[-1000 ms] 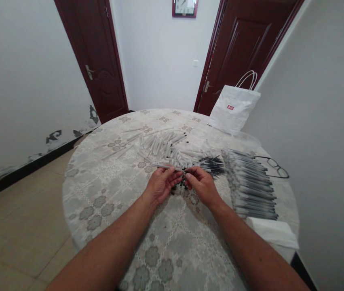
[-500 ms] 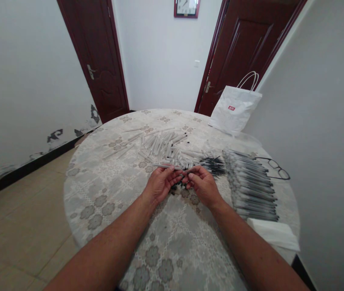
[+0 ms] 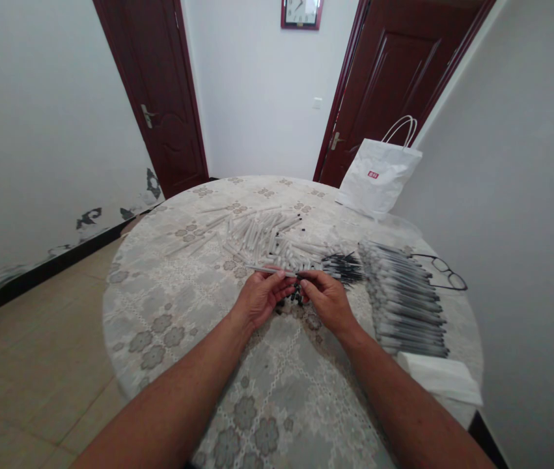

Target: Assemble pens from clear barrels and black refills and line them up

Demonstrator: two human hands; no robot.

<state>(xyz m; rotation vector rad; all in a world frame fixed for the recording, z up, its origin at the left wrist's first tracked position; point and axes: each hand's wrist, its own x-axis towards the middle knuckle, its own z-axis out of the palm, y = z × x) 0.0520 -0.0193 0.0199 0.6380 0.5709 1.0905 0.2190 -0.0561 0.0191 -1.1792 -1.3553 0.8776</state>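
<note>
My left hand (image 3: 263, 296) is closed around a slim pale pen barrel (image 3: 260, 268), which points out to the left. My right hand (image 3: 324, 296) pinches a small black end piece (image 3: 299, 275) at the barrel's right end; whether it is seated in the barrel cannot be made out. Below the fingers, several little black pieces (image 3: 297, 296) lie on the patterned tablecloth. Just beyond the hands spreads a loose heap of whitish pen barrels (image 3: 257, 231). A bunch of thin black refills (image 3: 346, 267) lies to the right of that heap.
Rows of pens (image 3: 406, 303) with dark ends are stacked at the right. Eyeglasses (image 3: 445, 272) lie beside them, and a white folded cloth or packet (image 3: 440, 378) sits nearer me. A white paper bag (image 3: 379, 176) stands at the round table's far right edge.
My right hand has shifted slightly right and its fingers have drawn together at the barrel's end. More black pieces show between the hands. The left hand keeps its grip.
</note>
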